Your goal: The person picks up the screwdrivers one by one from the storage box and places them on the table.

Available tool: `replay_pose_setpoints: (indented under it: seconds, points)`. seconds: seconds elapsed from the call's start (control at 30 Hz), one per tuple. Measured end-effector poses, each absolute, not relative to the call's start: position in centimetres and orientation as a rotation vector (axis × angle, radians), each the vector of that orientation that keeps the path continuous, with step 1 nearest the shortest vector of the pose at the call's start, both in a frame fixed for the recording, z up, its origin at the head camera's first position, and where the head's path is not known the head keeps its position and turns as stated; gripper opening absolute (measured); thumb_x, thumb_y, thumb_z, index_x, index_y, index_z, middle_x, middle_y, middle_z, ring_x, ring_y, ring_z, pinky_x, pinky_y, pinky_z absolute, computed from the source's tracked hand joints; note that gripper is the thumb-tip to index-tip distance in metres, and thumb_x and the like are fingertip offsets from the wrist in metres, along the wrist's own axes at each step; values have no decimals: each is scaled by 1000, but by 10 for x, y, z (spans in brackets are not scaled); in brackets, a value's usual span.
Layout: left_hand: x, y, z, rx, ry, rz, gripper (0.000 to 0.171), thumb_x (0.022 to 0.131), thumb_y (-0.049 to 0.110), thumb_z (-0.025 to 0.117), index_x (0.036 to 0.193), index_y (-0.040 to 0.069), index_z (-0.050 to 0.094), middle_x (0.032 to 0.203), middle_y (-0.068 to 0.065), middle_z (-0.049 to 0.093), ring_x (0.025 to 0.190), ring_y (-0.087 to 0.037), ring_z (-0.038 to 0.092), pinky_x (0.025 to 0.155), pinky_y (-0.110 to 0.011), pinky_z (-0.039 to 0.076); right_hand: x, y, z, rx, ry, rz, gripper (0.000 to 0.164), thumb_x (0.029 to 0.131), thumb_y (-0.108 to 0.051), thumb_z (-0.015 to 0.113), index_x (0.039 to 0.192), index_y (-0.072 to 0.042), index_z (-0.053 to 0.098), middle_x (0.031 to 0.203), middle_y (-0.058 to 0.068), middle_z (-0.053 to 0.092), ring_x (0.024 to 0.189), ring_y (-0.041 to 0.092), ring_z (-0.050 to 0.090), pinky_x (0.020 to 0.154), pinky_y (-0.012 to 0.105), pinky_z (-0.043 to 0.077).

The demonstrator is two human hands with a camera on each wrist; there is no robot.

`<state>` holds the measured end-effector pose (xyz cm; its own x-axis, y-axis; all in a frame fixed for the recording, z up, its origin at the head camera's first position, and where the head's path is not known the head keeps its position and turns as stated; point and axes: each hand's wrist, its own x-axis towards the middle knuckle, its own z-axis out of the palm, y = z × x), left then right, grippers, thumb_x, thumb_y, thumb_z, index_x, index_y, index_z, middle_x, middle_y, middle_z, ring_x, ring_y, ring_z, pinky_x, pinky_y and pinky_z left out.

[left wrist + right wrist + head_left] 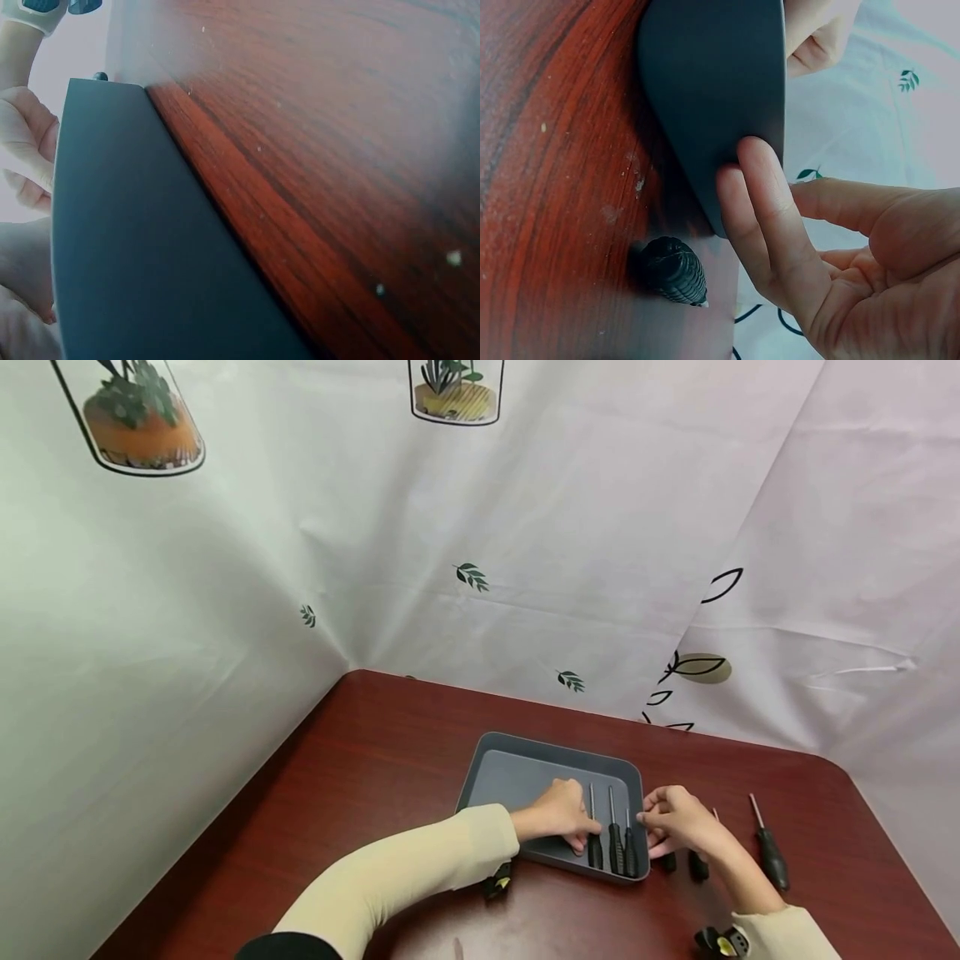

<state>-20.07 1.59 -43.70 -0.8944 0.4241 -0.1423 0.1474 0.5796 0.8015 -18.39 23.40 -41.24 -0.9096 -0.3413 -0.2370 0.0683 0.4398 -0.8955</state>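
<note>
A grey rectangular tray (517, 745) lies on the table, with three black-handled screwdrivers side by side along its right part. Over the tray, my left hand (558, 814) has its fingertips at the upper handle of the leftmost screwdriver (596, 853) and pinches it there. Beside that one lie the middle screwdriver (617, 852) and the right screwdriver (630, 856). At the tray's right wall, my right hand (675, 818) pinches the rim; in the right wrist view its fingers (769, 184) press the wall's outer side. The left wrist view shows mainly the tray's outer wall (150, 225).
Right of the tray, a larger screwdriver (771, 858) lies on the reddish-brown table (405, 752). Another black handle (698, 867) shows partly under my right wrist, and one more black handle (668, 862) sits close to the tray. A white patterned sheet (525, 527) hangs behind the table.
</note>
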Motion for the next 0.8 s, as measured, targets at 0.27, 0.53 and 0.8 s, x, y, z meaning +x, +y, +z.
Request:
replay_pose_setpoints:
  seconds: [0.27,0.53,0.8]
  points:
    - [-200,14,-434,495,2571,1114,35,85,14,79,52,8,68,45,1,60,40,-9,62,50,-11,52,-183,233,-411,-240,2320,-1452,16,95,7,57,102,17,47,76,12,58,59,22,66,55,42,63]
    - [-199,20,-435,459,2614,1059,35,79,20,86,53,10,64,43,2,58,38,-7,60,49,-10,51,-183,233,-411,-245,2315,-1451,15,96,7,57,102,17,47,76,12,59,59,21,66,55,41,63]
    - [-200,20,-434,482,2596,1070,36,78,18,87,52,9,64,43,0,58,39,-8,60,51,-10,50,-183,234,-411,-238,2304,-1457,16,95,7,57,102,17,47,77,12,59,59,22,66,55,41,63]
